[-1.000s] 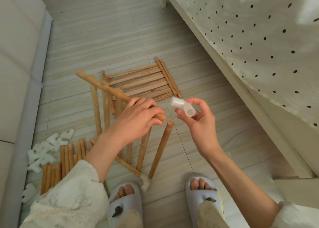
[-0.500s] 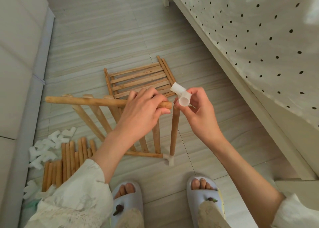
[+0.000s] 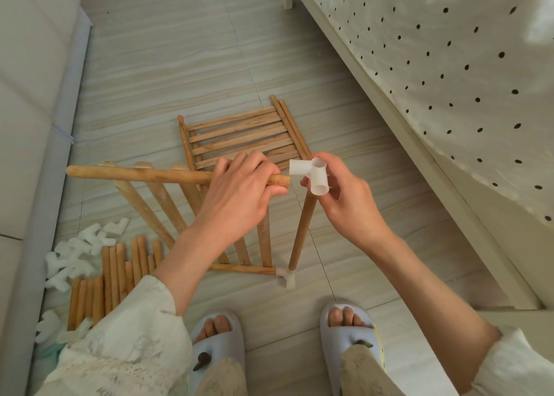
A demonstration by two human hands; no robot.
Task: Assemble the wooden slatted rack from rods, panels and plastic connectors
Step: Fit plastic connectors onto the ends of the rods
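Plainly, left hand grips a rod; right hand pinches an unmarked connector.

Both forearms reach forward from loose pale sleeves, bare from the elbow down. The left hand is palm-down, its fingers curled tight around a wooden rod near the rod's right end, thumb tucked beneath. The right hand sits just beside it, wrist bent, pinching a white plastic connector between thumb and fingertips. Both feet rest in slippers, near.
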